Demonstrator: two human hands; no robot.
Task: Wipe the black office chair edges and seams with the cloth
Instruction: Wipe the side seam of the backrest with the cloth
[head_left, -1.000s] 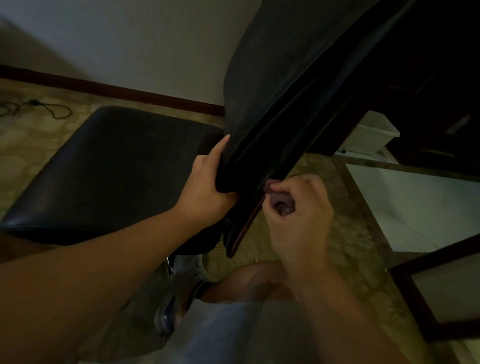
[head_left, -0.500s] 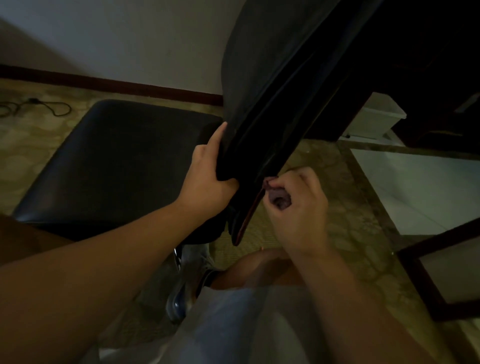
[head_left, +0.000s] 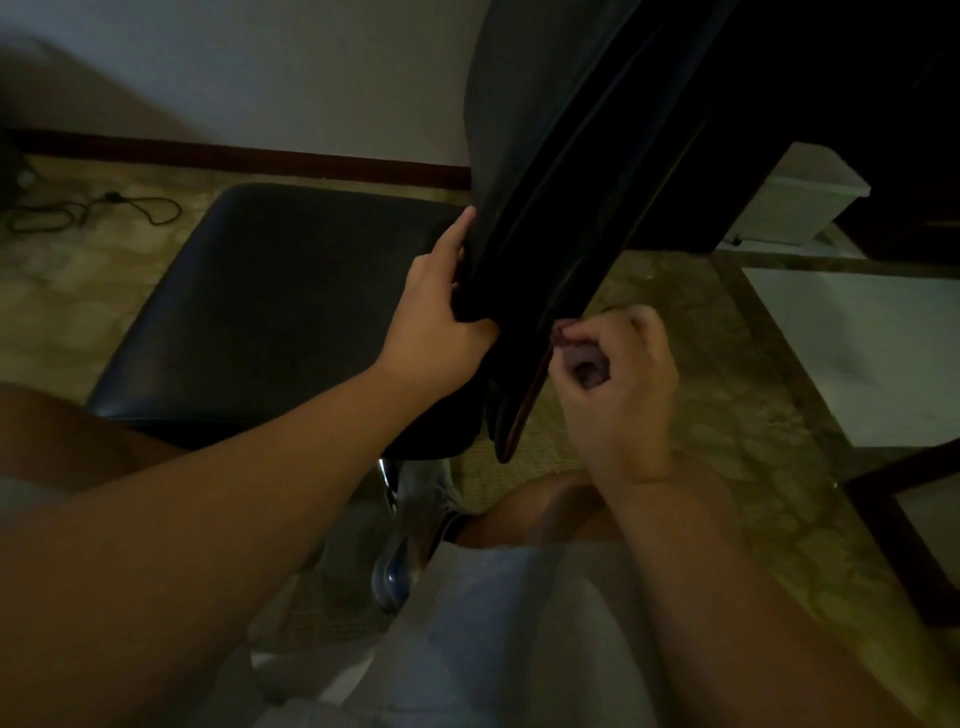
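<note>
The black office chair has a flat seat (head_left: 270, 306) on the left and a backrest (head_left: 561, 171) rising to the upper right. My left hand (head_left: 436, 317) grips the lower side edge of the backrest, thumb in front and fingers behind. My right hand (head_left: 618, 384) is curled round a small bunched greyish cloth (head_left: 584, 364) and presses it against the rear seam of the backrest, where a reddish piping strip (head_left: 524, 410) runs down. Most of the cloth is hidden inside my fist.
A chrome chair base (head_left: 395, 566) shows below the seat, beside my bent knee (head_left: 545, 509). A black cable (head_left: 93, 210) lies on the floor at the left. A white bin (head_left: 795, 208) and dark furniture stand at the right, and a dark frame (head_left: 914, 525) lies at the lower right.
The view has shifted slightly. My right hand with the cloth has moved a little up along the backrest's rear seam. My left hand keeps its grip on the backrest edge.
</note>
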